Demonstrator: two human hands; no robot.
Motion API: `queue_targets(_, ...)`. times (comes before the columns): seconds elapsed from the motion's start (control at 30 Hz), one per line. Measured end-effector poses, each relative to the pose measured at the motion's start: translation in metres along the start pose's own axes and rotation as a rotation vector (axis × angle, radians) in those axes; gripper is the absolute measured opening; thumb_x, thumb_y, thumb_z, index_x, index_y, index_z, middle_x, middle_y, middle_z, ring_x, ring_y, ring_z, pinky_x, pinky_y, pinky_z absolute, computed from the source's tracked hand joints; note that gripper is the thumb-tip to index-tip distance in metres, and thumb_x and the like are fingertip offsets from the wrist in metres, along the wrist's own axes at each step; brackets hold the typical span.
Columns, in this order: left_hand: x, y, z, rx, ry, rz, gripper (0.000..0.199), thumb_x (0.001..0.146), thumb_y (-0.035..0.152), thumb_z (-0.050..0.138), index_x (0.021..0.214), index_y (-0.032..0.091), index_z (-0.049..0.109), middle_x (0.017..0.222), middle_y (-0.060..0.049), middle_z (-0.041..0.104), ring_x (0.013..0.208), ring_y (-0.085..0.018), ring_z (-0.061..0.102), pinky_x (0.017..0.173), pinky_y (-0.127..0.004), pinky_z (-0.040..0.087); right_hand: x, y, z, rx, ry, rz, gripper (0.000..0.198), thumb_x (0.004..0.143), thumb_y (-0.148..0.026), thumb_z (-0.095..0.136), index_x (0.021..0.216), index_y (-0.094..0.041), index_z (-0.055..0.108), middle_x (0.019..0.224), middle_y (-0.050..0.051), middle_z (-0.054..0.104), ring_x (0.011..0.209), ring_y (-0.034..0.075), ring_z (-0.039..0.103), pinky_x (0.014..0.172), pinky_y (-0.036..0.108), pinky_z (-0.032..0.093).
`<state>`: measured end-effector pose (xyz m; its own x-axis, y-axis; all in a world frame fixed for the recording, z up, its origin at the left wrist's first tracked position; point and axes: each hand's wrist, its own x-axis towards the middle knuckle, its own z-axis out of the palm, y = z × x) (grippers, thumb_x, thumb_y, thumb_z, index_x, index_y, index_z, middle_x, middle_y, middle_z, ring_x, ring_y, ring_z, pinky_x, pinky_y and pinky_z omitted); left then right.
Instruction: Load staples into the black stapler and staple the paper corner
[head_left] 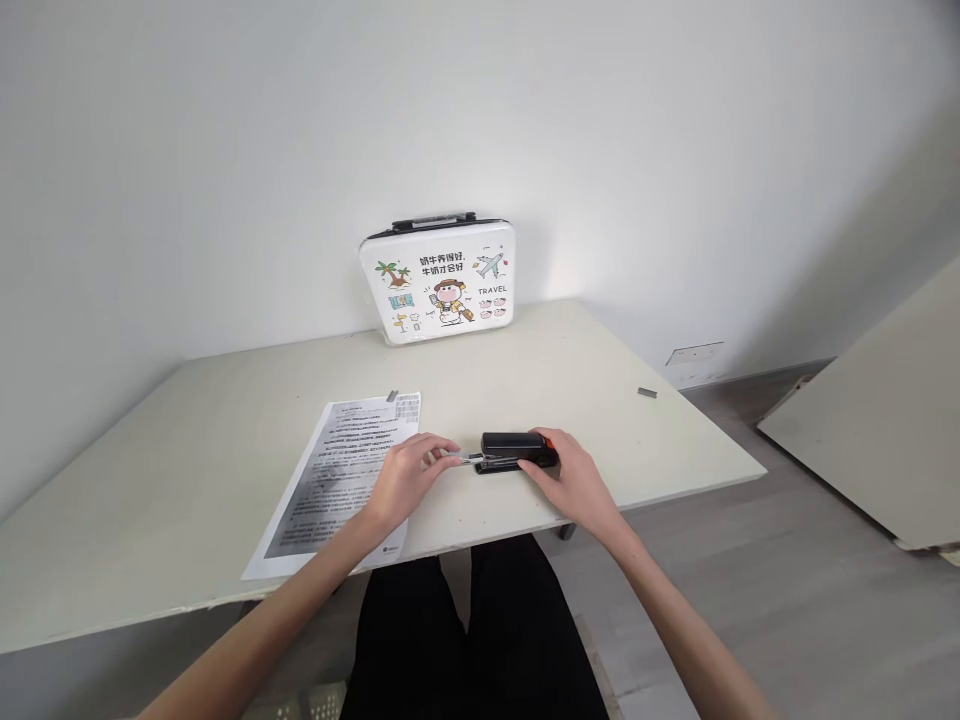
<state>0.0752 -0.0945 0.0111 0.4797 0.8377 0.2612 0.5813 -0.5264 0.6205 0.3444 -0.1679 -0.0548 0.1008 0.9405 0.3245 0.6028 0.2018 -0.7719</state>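
A black stapler (513, 445) with a bit of red at its rear lies on the table in front of me. My right hand (571, 478) is closed around its rear end, with the thumb along the near side. The stapler's top is raised a little from its base, and metal shows between them. At its front end my left hand (414, 472) pinches a thin metal piece (472, 458) between thumb and fingertips. Whether that piece is joined to the stapler I cannot tell. Under my left wrist and forearm lies a printed sheet of paper (330, 475).
A strip of staples (646, 392) lies on the table (247, 400) at the right, and another small grey strip (392, 396) rests at the paper's top edge. Against the wall stands a white cartoon-printed case (442, 285) with a black handle. A pale panel (877, 410) stands at the right.
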Motion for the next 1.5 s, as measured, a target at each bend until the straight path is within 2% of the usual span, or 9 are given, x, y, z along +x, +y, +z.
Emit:
queue_targets(0.37,-0.002,-0.003,0.002,0.041,-0.012,-0.027,0.031,0.097,0.054,0.062,0.096,0.026,0.075,0.095,-0.002,0.077,0.085,-0.021,0.07,0.077,-0.033,0.053,0.0,-0.003,-0.001,0.001,0.013,-0.005,0.034,0.099,-0.046,0.059,0.127,-0.027,0.056,0.126,0.01,0.068,0.118,0.03,0.064,0.101,0.049,0.055)
queue_targets(0.73,0.002,-0.001,0.007,0.149,-0.065,-0.021,0.027,0.097,0.051,0.065,0.097,0.027,0.077,0.092,-0.002,0.078,0.08,-0.021,0.069,0.077,-0.033,0.053,0.0,0.0,-0.001,-0.016,0.016,-0.009,0.035,0.099,-0.048,0.059,0.128,-0.028,0.057,0.127,0.01,0.068,0.118,0.03,0.065,0.099,0.049,0.056)
queue_targets(0.93,-0.001,-0.01,0.0,0.098,-0.06,-0.027,0.028,0.091,0.051,0.071,0.103,0.028,0.08,0.093,-0.003,0.078,0.083,-0.022,0.071,0.082,-0.033,0.056,0.0,0.0,-0.003,0.008,0.015,-0.016,0.04,0.098,-0.049,0.06,0.132,-0.028,0.057,0.129,0.01,0.068,0.119,0.03,0.065,0.101,0.047,0.055)
queue_targets(1.03,-0.004,-0.016,-0.012,-0.007,-0.153,-0.032,0.028,0.09,0.051,0.072,0.106,0.029,0.081,0.098,-0.003,0.08,0.085,-0.021,0.073,0.083,-0.033,0.057,0.0,-0.001,-0.006,0.054,0.001,-0.014,0.041,0.1,-0.052,0.059,0.133,-0.028,0.06,0.132,0.009,0.068,0.12,0.029,0.066,0.1,0.045,0.056)
queue_targets(1.13,-0.003,-0.017,-0.019,-0.121,-0.289,-0.028,0.026,0.088,0.051,0.076,0.102,0.03,0.083,0.096,-0.003,0.08,0.085,-0.021,0.074,0.078,-0.031,0.056,0.001,-0.003,-0.012,0.103,-0.055,-0.007,0.037,0.101,-0.053,0.057,0.129,-0.029,0.063,0.131,0.007,0.07,0.117,0.028,0.067,0.096,0.042,0.057)
queue_targets(1.3,0.019,-0.014,-0.002,-0.273,-0.363,0.129,0.032,0.083,0.054,0.082,0.098,0.026,0.082,0.097,-0.006,0.08,0.089,-0.022,0.074,0.085,-0.034,0.057,0.004,-0.007,-0.02,0.122,-0.114,-0.034,0.034,0.1,-0.05,0.059,0.126,-0.029,0.066,0.129,0.006,0.073,0.114,0.027,0.069,0.094,0.04,0.059)
queue_targets(1.37,0.032,-0.014,0.009,-0.256,-0.385,0.201,0.035,0.081,0.057,0.083,0.096,0.025,0.08,0.097,-0.006,0.079,0.093,-0.023,0.072,0.087,-0.034,0.056,0.004,-0.008,-0.021,0.107,-0.111,-0.042,0.034,0.1,-0.05,0.058,0.127,-0.029,0.066,0.129,0.007,0.073,0.114,0.027,0.069,0.096,0.041,0.059)
queue_targets(1.5,0.048,-0.018,0.025,-0.206,-0.421,0.303,0.039,0.085,0.06,0.079,0.096,0.023,0.075,0.093,-0.005,0.075,0.091,-0.023,0.068,0.082,-0.033,0.054,0.003,-0.009,-0.02,0.105,-0.108,-0.053,0.037,0.102,-0.051,0.056,0.13,-0.029,0.065,0.133,0.008,0.071,0.118,0.029,0.068,0.101,0.043,0.058)
